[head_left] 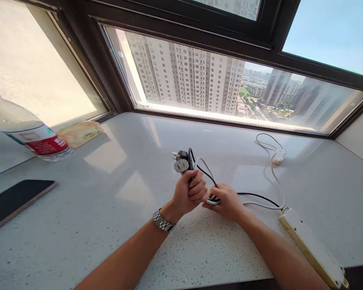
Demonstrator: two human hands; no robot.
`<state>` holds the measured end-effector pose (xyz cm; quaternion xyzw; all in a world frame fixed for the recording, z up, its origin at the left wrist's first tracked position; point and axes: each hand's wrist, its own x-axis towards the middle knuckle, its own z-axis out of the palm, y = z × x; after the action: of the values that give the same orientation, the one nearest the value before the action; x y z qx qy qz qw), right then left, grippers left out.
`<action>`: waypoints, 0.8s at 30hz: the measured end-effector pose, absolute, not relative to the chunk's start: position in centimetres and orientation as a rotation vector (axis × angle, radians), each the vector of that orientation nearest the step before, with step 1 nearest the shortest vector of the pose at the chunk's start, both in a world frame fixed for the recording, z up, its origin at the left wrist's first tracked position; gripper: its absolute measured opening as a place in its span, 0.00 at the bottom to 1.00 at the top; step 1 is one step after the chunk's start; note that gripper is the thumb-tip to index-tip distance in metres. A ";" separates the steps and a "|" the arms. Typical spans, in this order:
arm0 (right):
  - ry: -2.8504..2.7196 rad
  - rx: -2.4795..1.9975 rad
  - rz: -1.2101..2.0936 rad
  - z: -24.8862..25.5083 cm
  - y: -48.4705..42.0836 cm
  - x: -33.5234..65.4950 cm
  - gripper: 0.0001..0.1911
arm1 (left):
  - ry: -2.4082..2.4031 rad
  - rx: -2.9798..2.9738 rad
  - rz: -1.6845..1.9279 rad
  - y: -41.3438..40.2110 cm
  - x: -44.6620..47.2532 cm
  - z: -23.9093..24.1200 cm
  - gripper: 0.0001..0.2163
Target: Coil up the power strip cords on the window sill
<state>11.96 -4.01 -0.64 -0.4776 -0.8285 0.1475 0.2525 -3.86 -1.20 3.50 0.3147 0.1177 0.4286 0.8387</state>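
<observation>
My left hand (188,192) is closed around two cords just below their plugs: a black plug (182,155) and a grey-white plug (181,165) stick up out of the fist. A metal watch (162,220) is on that wrist. My right hand (226,201) pinches the same black and white cords (213,200) close beside the left hand. The black cord (257,196) and the white cord (264,206) trail right over the speckled white counter (124,209) to a cream power strip (313,246).
A white cable with an inline switch (278,155) lies near the window. A large water bottle (27,129) with a red label stands at the left, a yellow packet (80,133) behind it, a dark phone (15,199) at the left edge. The window frame (218,119) borders the counter's far side.
</observation>
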 end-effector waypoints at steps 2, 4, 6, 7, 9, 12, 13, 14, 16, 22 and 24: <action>-2.196 -1.432 0.440 -0.7 -3.8 12.2 0.13 | 0.371 0.694 0.951 -0.7 -3.8 3.7 0.19; -2.146 -1.546 0.462 -0.6 -3.5 12.4 0.14 | 0.552 0.767 0.986 -0.2 -3.8 3.7 0.17; -2.129 -1.606 0.468 -0.6 -3.3 12.7 0.14 | 0.747 0.839 0.996 0.2 -3.8 3.6 0.18; -2.125 -1.624 0.468 -0.5 -3.2 12.8 0.15 | 0.837 0.867 1.001 0.4 -3.8 3.5 0.20; -2.109 -1.634 0.474 -0.4 -2.9 13.1 0.15 | 0.999 0.907 1.038 0.6 -3.9 3.2 0.21; -2.075 -1.566 0.567 -0.4 -2.6 13.5 0.16 | 1.163 0.948 1.159 0.7 -4.0 3.0 0.20; -2.059 -1.540 0.612 -0.5 -2.5 13.6 0.17 | 1.178 0.955 1.200 0.7 -4.0 2.9 0.18; -2.044 -1.518 0.654 -0.6 -2.4 13.7 0.18 | 1.175 0.954 1.225 0.7 -4.1 2.9 0.17; -2.016 -1.486 0.694 -0.8 -2.3 13.9 0.20 | 1.152 0.931 1.217 0.8 -4.4 2.9 0.15; -2.001 -1.353 0.652 -1.4 -2.3 14.1 0.22 | 1.091 0.729 0.843 0.7 -4.6 3.2 0.17; -2.017 -1.307 0.638 -1.4 -2.3 14.2 0.22 | 1.015 0.609 0.890 0.5 -4.3 3.5 0.16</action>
<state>14.24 -2.28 -1.43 -0.4977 -0.7679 0.2431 0.3216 -4.27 0.54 3.52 0.2775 0.4623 0.4053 0.7383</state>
